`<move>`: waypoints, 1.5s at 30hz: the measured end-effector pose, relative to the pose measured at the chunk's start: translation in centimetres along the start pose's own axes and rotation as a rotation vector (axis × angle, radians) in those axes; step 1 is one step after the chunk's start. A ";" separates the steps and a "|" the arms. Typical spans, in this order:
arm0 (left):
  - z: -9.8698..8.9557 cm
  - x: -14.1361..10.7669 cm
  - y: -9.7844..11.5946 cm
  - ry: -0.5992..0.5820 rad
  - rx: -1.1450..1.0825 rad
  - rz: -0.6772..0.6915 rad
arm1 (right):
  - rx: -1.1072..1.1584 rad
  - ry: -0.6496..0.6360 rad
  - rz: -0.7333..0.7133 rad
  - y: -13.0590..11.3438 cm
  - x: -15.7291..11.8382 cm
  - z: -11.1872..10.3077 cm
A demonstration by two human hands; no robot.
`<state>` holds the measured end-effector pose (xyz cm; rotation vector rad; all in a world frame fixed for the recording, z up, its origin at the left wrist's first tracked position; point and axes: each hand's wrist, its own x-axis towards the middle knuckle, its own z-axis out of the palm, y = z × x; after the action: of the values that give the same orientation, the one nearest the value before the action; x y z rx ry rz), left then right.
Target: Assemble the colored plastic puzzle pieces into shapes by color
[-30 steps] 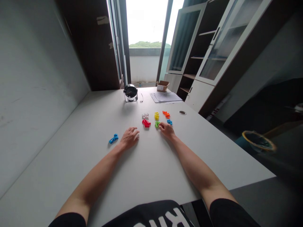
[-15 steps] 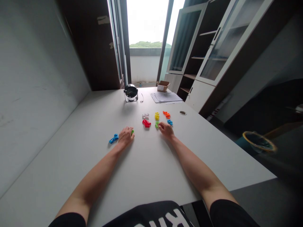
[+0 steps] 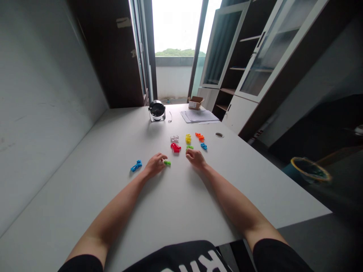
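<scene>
Small plastic building pieces lie on the white table (image 3: 159,211). My left hand (image 3: 155,165) is low over the tabletop with thumb and fingers apart. Beside its thumb tip sits a small green piece (image 3: 167,163); whether they touch is hard to see. My right hand (image 3: 196,158) is closed, its curled fingertips at another cluster of green pieces (image 3: 190,147), partly hidden behind the fingers. Beyond the hands are red pieces (image 3: 176,147), white pieces (image 3: 174,138), yellow pieces (image 3: 188,138), orange pieces (image 3: 200,136) and blue pieces (image 3: 203,146). More blue pieces (image 3: 136,166) lie left of my left hand.
A black round device on a stand (image 3: 157,110) stands at the far side, a short cord (image 3: 170,118) beside it. Papers (image 3: 200,116) and an open cardboard box (image 3: 195,102) are at the back right. A cable hole (image 3: 219,135) pierces the tabletop.
My left hand has shifted right and its fingers have opened, with the small green piece now showing further right. My right hand has moved slightly left and nearer me over the green pieces.
</scene>
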<state>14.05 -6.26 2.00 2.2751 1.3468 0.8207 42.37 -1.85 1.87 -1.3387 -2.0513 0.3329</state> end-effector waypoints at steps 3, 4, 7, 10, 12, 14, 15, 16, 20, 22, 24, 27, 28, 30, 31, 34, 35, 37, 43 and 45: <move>0.1 0.1 -0.2 -0.005 0.073 0.044 | 0.012 -0.131 -0.087 -2.1 -0.6 0.7; 0.2 0.1 -0.2 -0.008 0.081 0.052 | 0.010 -0.188 -0.118 -2.8 -0.9 1.0; 0.2 0.1 -0.1 -0.017 0.074 0.029 | -0.005 -0.272 -0.199 -4.6 -1.5 1.6; 0.0 0.1 0.1 -0.041 0.049 0.001 | -0.019 -0.278 -0.219 -5.4 -1.8 1.9; -0.1 0.0 0.2 -0.055 0.031 -0.001 | -0.039 -0.273 -0.230 -5.5 -1.8 2.0; -0.1 0.0 0.3 -0.054 0.012 0.003 | -0.061 -0.277 -0.245 -5.5 -1.8 2.0; -0.1 0.0 0.3 -0.050 0.002 0.000 | -0.070 -0.281 -0.249 -5.5 -1.8 2.0; -0.1 0.0 0.2 -0.046 -0.008 -0.007 | -0.077 -0.283 -0.249 -5.5 -1.8 2.0; 0.1 0.1 0.2 -0.043 -0.034 -0.044 | -0.097 -0.264 -0.245 -5.4 -1.8 2.1; 0.1 0.1 0.2 -0.045 -0.041 -0.039 | -0.101 -0.244 -0.253 -5.2 -1.8 2.3; 0.1 0.1 0.3 -0.037 -0.039 -0.036 | -0.099 -0.226 -0.255 -5.1 -1.8 2.5; 0.1 0.1 0.5 -0.041 -0.034 -0.031 | -0.079 -0.214 -0.264 -4.8 -1.8 2.7; 0.1 0.1 0.5 -0.046 -0.037 -0.031 | -0.070 -0.214 -0.275 -4.8 -1.8 2.7; 0.2 0.1 0.6 -0.055 -0.048 -0.036 | -0.049 -0.218 -0.300 -4.8 -1.8 2.7; 0.2 0.1 0.6 -0.054 -0.057 -0.043 | -0.038 -0.219 -0.310 -4.8 -1.8 2.6; 0.1 0.0 0.7 -0.047 -0.092 -0.057 | -0.003 -0.219 -0.319 -4.8 -1.7 2.6; 0.1 -0.1 0.8 -0.049 -0.104 -0.059 | 0.007 -0.218 -0.315 -4.8 -1.7 2.6; 0.0 -0.1 0.9 -0.060 -0.123 -0.058 | 0.021 -0.205 -0.303 -4.7 -1.6 2.7; 0.0 -0.1 1.3 -0.063 -0.065 -0.020 | 0.044 -0.169 -0.313 -4.8 -1.5 2.7; 0.1 -0.1 1.6 -0.044 0.011 0.019 | 0.047 -0.164 -0.321 -4.8 -1.5 2.7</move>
<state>15.11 -7.09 2.80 2.3041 1.3159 0.7669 37.56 -5.00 1.85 -0.9591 -2.3358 0.3537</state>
